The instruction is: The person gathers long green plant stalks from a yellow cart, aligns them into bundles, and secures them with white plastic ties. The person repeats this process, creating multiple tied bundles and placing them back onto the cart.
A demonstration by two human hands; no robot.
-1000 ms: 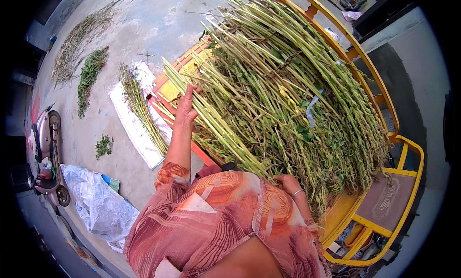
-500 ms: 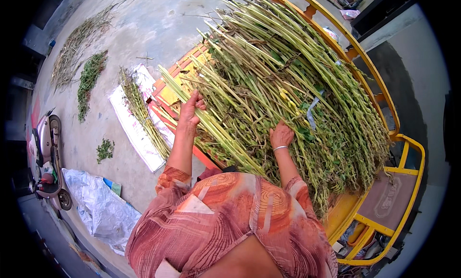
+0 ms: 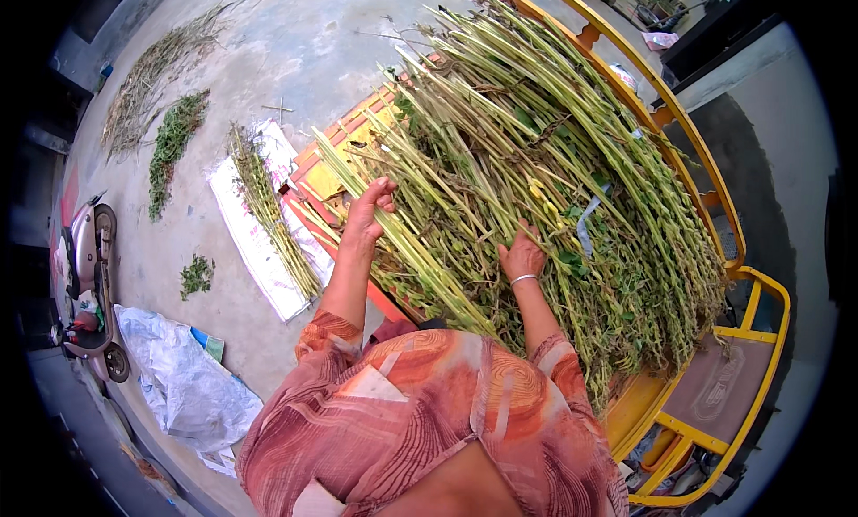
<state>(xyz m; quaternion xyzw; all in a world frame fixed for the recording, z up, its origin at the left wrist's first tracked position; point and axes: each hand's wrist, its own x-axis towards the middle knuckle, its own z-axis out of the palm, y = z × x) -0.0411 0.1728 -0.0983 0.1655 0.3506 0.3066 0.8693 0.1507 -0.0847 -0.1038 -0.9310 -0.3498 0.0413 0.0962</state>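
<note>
A large heap of sesame stalks (image 3: 617,195), green and yellowish with seed pods, lies across the cart. My left hand (image 3: 369,210) is closed round a bundle of pale stalks (image 3: 416,265) at the heap's left side; their cut ends stick out beyond the fist. Farther right, my right hand (image 3: 521,256), with a silver bangle at the wrist, reaches into the heap. Its fingers curl round some stalks there, partly hidden among them. A greyish strip (image 3: 585,222) lies on the stalks to the right of this hand.
The cart has a yellow rail (image 3: 688,128) along its right and a seat frame (image 3: 776,338) at lower right. On the floor to the left are a white sack (image 3: 239,209) with a smaller bundle on it, loose plants (image 3: 174,142), a plastic sheet (image 3: 183,374) and a scooter (image 3: 89,276).
The whole view has shifted slightly. My right hand has moved a little left against the heap, with its thumb now raised. The left hand keeps its hold on the bundle.
</note>
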